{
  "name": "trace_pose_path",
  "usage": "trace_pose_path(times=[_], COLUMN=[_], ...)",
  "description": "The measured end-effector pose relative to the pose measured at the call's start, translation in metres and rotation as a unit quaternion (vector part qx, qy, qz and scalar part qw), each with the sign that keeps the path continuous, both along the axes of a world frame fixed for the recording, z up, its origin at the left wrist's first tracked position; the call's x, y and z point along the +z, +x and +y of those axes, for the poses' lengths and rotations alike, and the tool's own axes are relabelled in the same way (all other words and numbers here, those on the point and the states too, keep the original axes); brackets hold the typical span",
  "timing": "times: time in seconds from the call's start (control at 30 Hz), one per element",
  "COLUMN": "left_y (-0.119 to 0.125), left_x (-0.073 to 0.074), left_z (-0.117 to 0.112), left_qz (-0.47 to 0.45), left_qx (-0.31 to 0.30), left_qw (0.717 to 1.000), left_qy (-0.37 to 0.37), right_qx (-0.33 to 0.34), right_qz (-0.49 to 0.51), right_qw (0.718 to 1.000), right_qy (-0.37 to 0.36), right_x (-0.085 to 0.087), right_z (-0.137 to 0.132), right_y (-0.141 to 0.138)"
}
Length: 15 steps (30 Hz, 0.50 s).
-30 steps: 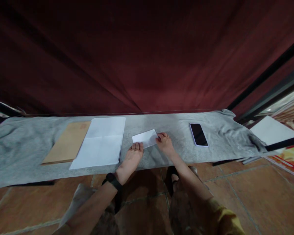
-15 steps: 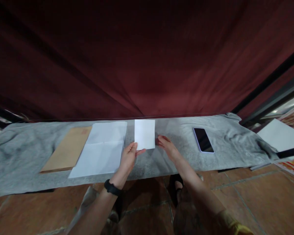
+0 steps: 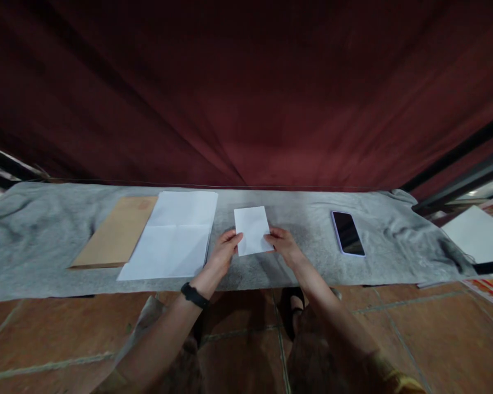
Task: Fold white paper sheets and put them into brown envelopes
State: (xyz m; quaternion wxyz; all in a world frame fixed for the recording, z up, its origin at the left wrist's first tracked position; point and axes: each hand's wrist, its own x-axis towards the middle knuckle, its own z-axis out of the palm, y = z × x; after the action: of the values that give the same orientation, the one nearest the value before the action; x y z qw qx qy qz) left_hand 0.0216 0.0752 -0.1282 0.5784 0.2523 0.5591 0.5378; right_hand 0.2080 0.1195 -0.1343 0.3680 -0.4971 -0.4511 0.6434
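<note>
A small white rectangle of paper (image 3: 252, 227), perhaps folded, is held above the grey cloth at the middle of the head view. My left hand (image 3: 225, 250) grips its left edge, thumb on top. At the lower right edge my right hand (image 3: 282, 243) pinches it the same way, and a bit of orange-red shows under the paper there. To the left lies a stack of white sheets (image 3: 172, 235) with a crease across it. A brown envelope (image 3: 117, 232) lies beside the stack, partly under it.
A phone with a purple case (image 3: 348, 233) lies to the right on the grey cloth (image 3: 398, 241). Behind hangs a dark red curtain (image 3: 246, 109). White paper (image 3: 479, 235) and printed sheets sit at the far right, by a dark metal bar. Tiled floor (image 3: 443, 328) shows in front.
My right hand has closed on the paper's right edge; before, it was apart from it. The paper has tilted slightly and my view has shifted a little.
</note>
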Motion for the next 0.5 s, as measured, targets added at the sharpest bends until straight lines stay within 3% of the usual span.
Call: trace_pose_path(times=[0.23, 0.5], left_y=[-0.011, -0.021], left_x=[-0.004, 0.008], left_z=[0.019, 0.025], left_qz=[0.009, 0.024], left_qx=[0.054, 0.08], left_qw=[0.998, 0.996], left_qy=[-0.009, -0.014], right_qx=[0.064, 0.094], right_qz=[-0.004, -0.002], right_qw=[0.998, 0.995], right_qy=[-0.017, -0.035], right_x=[0.006, 0.011], right_z=[-0.011, -0.015], right_y=[0.003, 0.009])
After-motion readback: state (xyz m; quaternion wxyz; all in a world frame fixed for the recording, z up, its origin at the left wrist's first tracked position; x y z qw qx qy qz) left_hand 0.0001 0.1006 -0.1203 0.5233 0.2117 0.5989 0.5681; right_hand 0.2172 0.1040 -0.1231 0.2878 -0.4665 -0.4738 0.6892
